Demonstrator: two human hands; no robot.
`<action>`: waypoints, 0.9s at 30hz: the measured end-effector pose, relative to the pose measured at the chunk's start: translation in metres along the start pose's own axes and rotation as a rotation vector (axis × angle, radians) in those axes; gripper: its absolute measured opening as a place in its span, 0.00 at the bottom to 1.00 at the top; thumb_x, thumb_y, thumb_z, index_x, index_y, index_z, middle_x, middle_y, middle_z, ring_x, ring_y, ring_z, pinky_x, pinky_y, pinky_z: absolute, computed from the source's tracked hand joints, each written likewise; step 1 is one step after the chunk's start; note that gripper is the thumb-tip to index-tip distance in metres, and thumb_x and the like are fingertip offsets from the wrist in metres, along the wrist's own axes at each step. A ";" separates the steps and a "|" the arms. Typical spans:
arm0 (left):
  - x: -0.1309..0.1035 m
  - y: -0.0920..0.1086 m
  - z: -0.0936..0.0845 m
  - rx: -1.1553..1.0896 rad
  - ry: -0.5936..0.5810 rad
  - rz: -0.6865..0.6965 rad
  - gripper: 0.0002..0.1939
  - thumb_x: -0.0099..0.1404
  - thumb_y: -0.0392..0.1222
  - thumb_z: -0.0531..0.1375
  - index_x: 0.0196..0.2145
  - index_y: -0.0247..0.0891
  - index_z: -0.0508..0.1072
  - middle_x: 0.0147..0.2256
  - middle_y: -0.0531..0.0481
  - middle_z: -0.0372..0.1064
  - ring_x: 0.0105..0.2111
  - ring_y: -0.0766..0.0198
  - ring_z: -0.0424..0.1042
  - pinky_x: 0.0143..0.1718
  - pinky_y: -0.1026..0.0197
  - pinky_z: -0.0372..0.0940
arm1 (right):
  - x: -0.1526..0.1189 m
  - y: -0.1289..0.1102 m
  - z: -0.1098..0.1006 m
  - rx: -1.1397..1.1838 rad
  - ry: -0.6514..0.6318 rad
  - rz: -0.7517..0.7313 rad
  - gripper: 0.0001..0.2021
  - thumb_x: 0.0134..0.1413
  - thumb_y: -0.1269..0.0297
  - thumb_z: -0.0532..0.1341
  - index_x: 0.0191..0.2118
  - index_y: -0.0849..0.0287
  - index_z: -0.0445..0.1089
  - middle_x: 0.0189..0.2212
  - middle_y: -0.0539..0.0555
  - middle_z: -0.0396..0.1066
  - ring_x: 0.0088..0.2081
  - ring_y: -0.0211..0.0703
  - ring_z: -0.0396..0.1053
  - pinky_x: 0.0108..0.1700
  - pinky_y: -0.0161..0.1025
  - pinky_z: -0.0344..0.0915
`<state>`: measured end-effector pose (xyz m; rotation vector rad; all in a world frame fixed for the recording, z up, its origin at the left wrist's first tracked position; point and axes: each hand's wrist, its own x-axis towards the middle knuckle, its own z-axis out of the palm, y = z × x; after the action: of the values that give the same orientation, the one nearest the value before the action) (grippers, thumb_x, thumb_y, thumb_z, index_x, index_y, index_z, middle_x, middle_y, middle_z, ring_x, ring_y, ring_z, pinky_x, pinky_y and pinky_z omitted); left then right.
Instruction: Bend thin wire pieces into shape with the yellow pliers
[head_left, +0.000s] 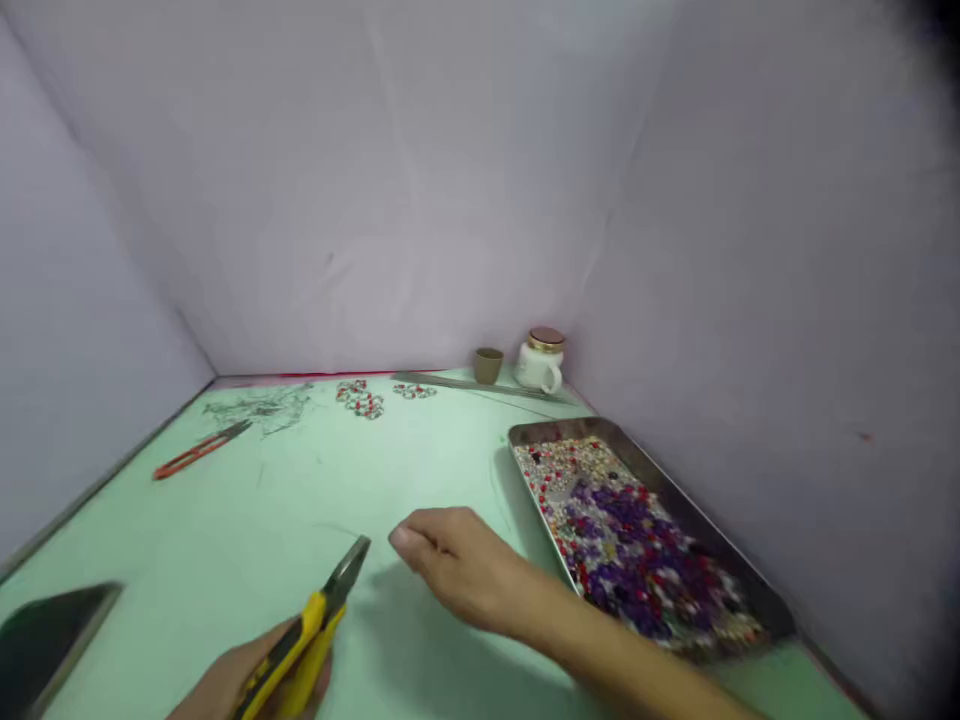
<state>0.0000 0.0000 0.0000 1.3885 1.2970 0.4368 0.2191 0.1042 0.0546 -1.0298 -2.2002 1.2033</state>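
Yellow-handled pliers [319,620] are gripped in my left hand [251,665] at the bottom of the view, their metal jaws pointing up and to the right. Just right of the jaws, my right hand [454,560] is over the green table [420,470] with its fingers curled and the thumb pressed against them. A thin wire seems to run near the plier tips toward the right fingertips, but it is too faint to tell whether the hand holds it. To the right of this hand lies a metal tray [637,455] of purple, red and pale beads.
Red-handled snips [199,452] and wire scraps [262,405] lie at the left. Beaded pieces [361,400], long wires [469,384], a small brown cup [488,366] and a lidded white mug [538,364] are at the back. A dark flat object [52,640] is at lower left.
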 end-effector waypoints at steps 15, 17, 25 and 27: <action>-0.031 0.047 0.017 0.085 0.189 0.100 0.10 0.46 0.27 0.49 0.27 0.38 0.59 0.23 0.59 0.54 0.23 0.70 0.52 0.24 0.68 0.51 | -0.021 0.014 0.073 0.833 0.182 0.273 0.15 0.38 0.55 0.63 0.27 0.64 0.66 0.15 0.45 0.60 0.13 0.28 0.55 0.11 0.27 0.54; -0.032 0.046 0.018 0.089 0.191 0.106 0.10 0.46 0.27 0.49 0.27 0.38 0.59 0.24 0.59 0.55 0.24 0.70 0.54 0.25 0.68 0.52 | -0.022 0.015 0.072 0.876 0.164 0.273 0.15 0.37 0.56 0.64 0.26 0.64 0.65 0.14 0.44 0.59 0.12 0.28 0.54 0.10 0.27 0.53; -0.030 0.042 0.018 0.061 0.153 0.081 0.10 0.46 0.26 0.49 0.27 0.38 0.60 0.23 0.59 0.56 0.23 0.71 0.53 0.23 0.68 0.51 | -0.024 0.015 0.074 0.945 0.139 0.249 0.14 0.38 0.58 0.65 0.27 0.64 0.65 0.14 0.43 0.58 0.11 0.25 0.50 0.10 0.25 0.49; -0.030 0.041 0.017 0.043 0.131 0.076 0.10 0.46 0.26 0.49 0.27 0.38 0.60 0.22 0.60 0.53 0.21 0.72 0.51 0.21 0.68 0.50 | -0.023 0.016 0.074 0.926 0.177 0.254 0.14 0.37 0.59 0.65 0.28 0.63 0.66 0.13 0.41 0.56 0.11 0.25 0.48 0.09 0.25 0.47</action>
<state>0.0226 -0.0239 0.0419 1.4684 1.3695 0.5620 0.1912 0.0524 0.0014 -0.9402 -1.1398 1.8747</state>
